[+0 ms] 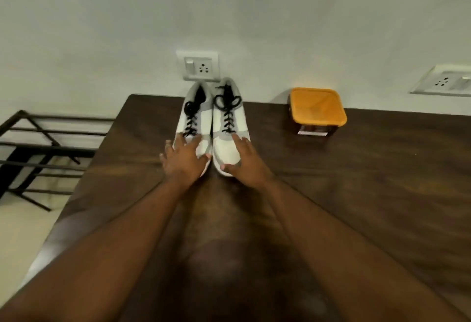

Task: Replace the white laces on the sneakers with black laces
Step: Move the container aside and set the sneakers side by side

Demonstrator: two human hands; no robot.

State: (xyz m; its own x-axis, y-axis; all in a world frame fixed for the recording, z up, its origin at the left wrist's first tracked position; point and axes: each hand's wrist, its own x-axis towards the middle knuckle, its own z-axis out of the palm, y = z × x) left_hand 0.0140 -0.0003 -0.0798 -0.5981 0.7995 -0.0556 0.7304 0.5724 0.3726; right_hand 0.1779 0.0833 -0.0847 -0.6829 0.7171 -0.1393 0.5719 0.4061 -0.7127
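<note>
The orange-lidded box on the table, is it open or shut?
Shut: the orange lid sits flat over the box, covering its whole top.

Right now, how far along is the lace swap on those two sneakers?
Nearly finished, it seems. Both white-and-grey sneakers, left one and right one, already carry black laces; no white laces are in view. In hand: the left hand and right hand rest on the toes, side by side on the dark wooden table. Left: probably only letting go.
</note>
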